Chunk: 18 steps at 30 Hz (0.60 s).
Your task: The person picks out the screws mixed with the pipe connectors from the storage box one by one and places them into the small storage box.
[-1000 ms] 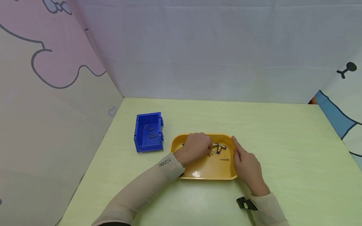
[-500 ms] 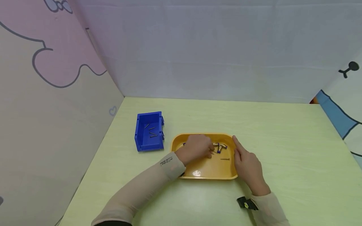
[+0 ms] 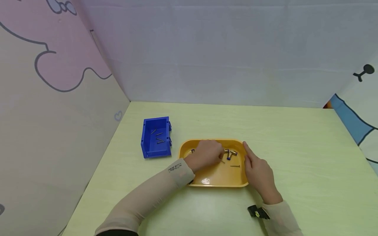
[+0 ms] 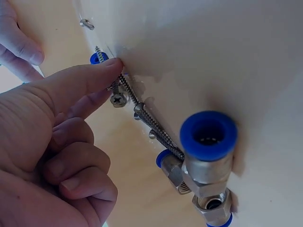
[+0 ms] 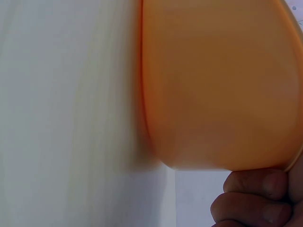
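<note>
My left hand (image 3: 205, 152) is inside the yellow tray (image 3: 218, 182), over its back middle. Its thumb and index finger pinch a screw (image 4: 118, 99), whose cross-slotted head shows below the thumb in the left wrist view; the other fingers are curled. More screws (image 4: 154, 124) lie in a line beside it, close to brass fittings with blue collars (image 4: 208, 137). At the tray's right end, my right hand (image 3: 260, 177) grips the rim, index finger stretched along it. In the right wrist view, curled fingers (image 5: 251, 205) are against the tray's outer wall.
A blue bin (image 3: 156, 154) with several screws in it stands left of the tray, farther back. One loose screw (image 3: 235, 166) lies in the right part of the tray. A pale green table (image 3: 295, 147) extends to a grey back wall (image 3: 224, 65).
My left hand's fingers, looser half a second ago, have drawn together at the screws, and a screw now shows by the fingertips. My right hand stays on the tray rim.
</note>
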Each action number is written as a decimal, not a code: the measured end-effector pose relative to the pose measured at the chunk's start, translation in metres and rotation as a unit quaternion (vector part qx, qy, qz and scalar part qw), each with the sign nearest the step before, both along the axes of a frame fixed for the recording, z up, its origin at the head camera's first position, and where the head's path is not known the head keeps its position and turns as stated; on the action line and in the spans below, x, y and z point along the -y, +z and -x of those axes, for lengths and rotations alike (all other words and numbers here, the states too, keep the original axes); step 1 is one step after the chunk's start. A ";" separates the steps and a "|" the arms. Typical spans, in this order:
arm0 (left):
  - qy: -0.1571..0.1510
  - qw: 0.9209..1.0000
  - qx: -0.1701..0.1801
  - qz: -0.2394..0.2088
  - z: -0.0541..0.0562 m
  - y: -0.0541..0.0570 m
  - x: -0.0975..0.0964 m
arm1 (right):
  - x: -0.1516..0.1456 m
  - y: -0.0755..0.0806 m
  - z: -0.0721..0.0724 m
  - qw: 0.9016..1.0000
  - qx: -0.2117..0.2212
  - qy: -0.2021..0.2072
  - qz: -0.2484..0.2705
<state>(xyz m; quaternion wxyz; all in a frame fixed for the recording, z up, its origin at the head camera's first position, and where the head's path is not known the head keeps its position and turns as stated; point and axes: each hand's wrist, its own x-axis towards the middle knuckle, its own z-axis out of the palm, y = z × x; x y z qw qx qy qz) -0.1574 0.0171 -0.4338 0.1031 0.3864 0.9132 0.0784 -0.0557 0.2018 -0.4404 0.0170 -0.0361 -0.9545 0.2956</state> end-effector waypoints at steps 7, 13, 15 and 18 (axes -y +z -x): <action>0.011 1.000 -0.004 -0.024 -0.001 0.005 0.002 | -0.001 -0.002 0.000 1.000 -0.003 0.002 0.000; 0.030 0.998 -0.023 -0.044 -0.004 0.014 0.005 | 0.000 -0.004 0.001 1.000 -0.011 0.000 -0.003; 0.037 0.997 -0.032 -0.051 -0.006 0.019 0.007 | 0.000 -0.004 0.001 1.000 -0.012 -0.001 -0.003; 0.042 0.996 -0.046 -0.066 -0.008 0.026 0.012 | 0.000 -0.003 0.001 1.000 -0.013 -0.001 -0.002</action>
